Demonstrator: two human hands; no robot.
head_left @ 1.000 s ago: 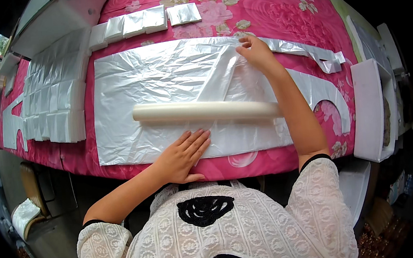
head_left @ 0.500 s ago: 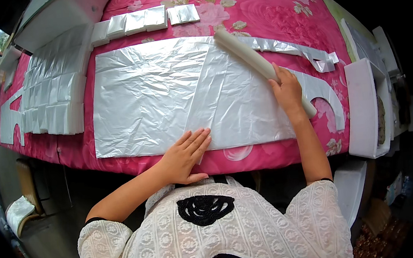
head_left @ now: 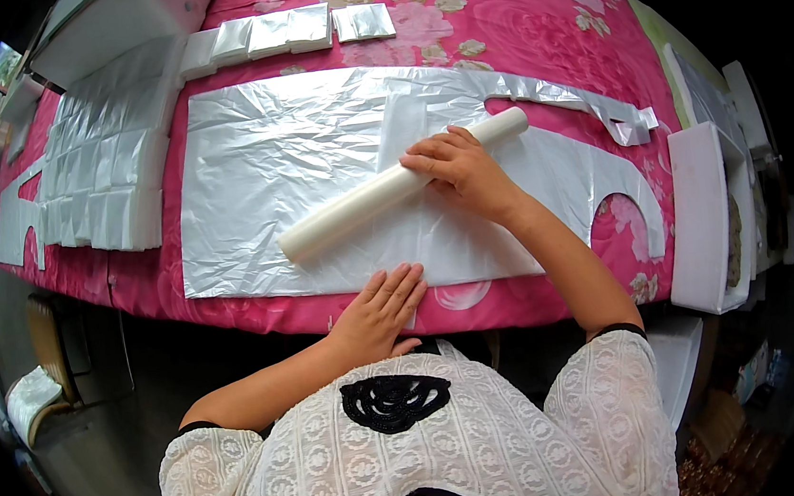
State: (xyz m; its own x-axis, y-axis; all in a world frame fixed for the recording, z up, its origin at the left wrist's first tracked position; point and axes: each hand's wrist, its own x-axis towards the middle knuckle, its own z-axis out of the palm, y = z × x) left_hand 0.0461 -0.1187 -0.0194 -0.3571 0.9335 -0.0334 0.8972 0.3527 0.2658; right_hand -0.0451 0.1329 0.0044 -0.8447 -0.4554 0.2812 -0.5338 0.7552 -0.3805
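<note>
A disposable plastic apron (head_left: pixel 260 165), silvery white and wrinkled, lies spread over a pink floral cloth (head_left: pixel 528 25). Its strap end, with cut-out openings, points right. My right hand (head_left: pixel 461 173) is closed round a smooth white tube (head_left: pixel 346 215), which slants across the middle of the apron, its lower end to the left. A paler strip of folded plastic (head_left: pixel 402 131) shows just beyond the tube. My left hand (head_left: pixel 379 312) rests flat with fingers stretched out at the near edge of the apron; nothing is gripped in it.
Stacks of folded silvery packets (head_left: pixel 115 194) stand at the left, with a row of small packets (head_left: pixel 290 31) along the far side. A white box (head_left: pixel 122 26) sits at the far left, a white foam box (head_left: pixel 705 218) at the right. A chair (head_left: pixel 49 358) is lower left.
My right hand has moved left over the apron, swinging the tube so its slant is reversed. My left hand has slid slightly right and nearer me, still flat.
</note>
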